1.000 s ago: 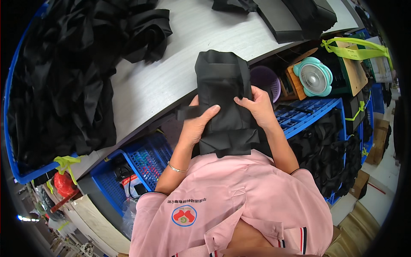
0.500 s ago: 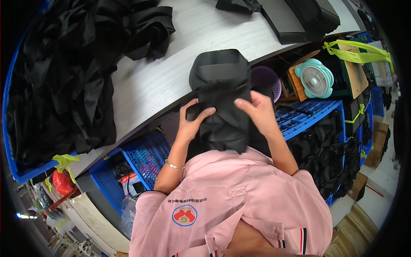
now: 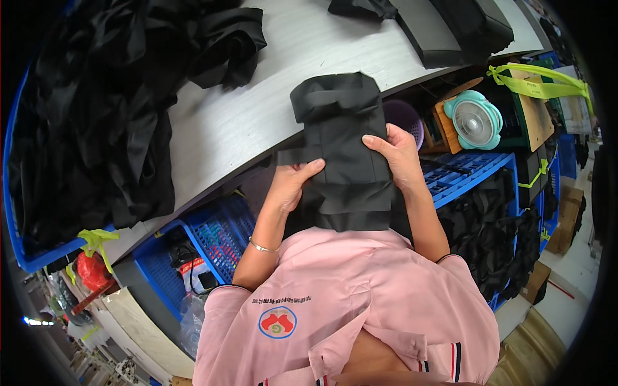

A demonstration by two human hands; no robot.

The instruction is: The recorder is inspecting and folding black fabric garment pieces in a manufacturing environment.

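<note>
A black sewn fabric piece (image 3: 351, 141) is held in front of my chest, its far end over the near edge of the table. It lies fairly flat, with a folded flap at the far end and another at the end by my shirt. My left hand (image 3: 291, 185) grips its left edge, thumb on top, just below a short black strap (image 3: 295, 156) that sticks out to the left. On the opposite edge my right hand (image 3: 400, 156) pinches the fabric, thumb on top and fingers underneath. The fingers below the piece are mostly hidden.
A pale table (image 3: 270, 83) runs across the far side. Heaped black fabric (image 3: 96, 122) fills a blue crate on the left; black pieces (image 3: 450, 29) lie far right. Below are blue baskets (image 3: 222, 235), a purple basket (image 3: 404, 119) and a teal fan (image 3: 476, 119).
The fabric piece has been spread flatter and shifted slightly right. Its strap now sticks out to the left, and the far flap has folded back. Both hands have moved a little right with it.
</note>
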